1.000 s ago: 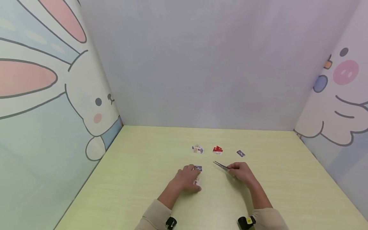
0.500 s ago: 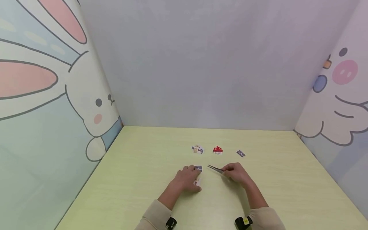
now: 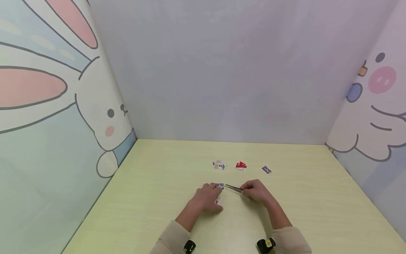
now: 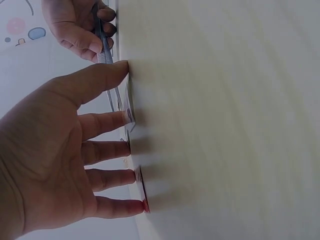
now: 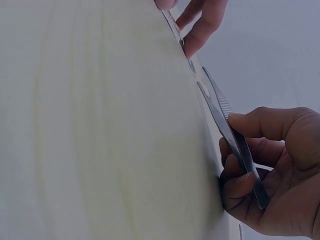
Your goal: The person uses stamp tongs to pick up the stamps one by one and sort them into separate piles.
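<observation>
My left hand (image 3: 207,198) rests on the table, fingers spread and fairly straight, fingertips pressing small paper pieces. A dark-pictured piece (image 3: 220,185) shows past its fingers, and a pale printed one (image 3: 217,200) lies between index finger and thumb. Under the last fingers in the left wrist view is a red-edged piece (image 4: 144,200). My right hand (image 3: 255,190) pinches metal tweezers (image 5: 234,140) between thumb and fingers. Their two tips stand apart, pointing left, just right of the dark-pictured piece. Most of what lies under the left hand is hidden.
Farther back on the pale wooden table (image 3: 171,158) lie a small pile of pale printed pieces (image 3: 219,164), a red-and-white pile (image 3: 241,165) and a single dark piece (image 3: 266,170). A grey back wall (image 3: 228,70) and cartoon side panels (image 3: 108,88) enclose the table.
My right hand has moved left with the tweezers, bringing their tips close to the dark-pictured piece. The left hand stays in place on the pieces.
</observation>
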Demonstrator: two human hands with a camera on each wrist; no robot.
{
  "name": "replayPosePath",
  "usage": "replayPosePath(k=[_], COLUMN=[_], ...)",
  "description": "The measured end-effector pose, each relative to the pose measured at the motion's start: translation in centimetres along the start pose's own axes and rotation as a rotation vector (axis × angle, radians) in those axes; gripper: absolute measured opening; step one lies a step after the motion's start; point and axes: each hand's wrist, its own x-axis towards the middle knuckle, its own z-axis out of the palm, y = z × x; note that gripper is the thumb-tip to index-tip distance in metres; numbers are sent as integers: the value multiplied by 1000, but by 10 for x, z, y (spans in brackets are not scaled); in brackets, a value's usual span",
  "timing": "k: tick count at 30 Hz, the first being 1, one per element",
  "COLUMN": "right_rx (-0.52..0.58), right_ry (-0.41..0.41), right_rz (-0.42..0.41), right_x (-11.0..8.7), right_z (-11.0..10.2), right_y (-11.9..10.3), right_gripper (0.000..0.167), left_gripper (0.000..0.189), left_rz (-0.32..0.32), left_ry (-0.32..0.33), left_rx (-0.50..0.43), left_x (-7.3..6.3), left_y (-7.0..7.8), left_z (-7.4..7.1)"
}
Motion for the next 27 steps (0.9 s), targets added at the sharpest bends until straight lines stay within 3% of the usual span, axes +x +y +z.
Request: replayPosePath(k=[8,17,27], right_rx=[-11,-7,0], right_ry=[-9,-39,-43], right_rz=[8,-72,-65], right_x=[6,6,6], right_z=[6,5,7], right_y=[-1,-3,-2], right_gripper=[10,10,12], left_gripper=[61,61,60], left_rz=[4,0,-10], left_ry=[-2,-3,-15], left_rx=[0,10,-2], left_x=[-2,-1,-1], left_y=[1,1,1], left_z=[-3,-2,-1])
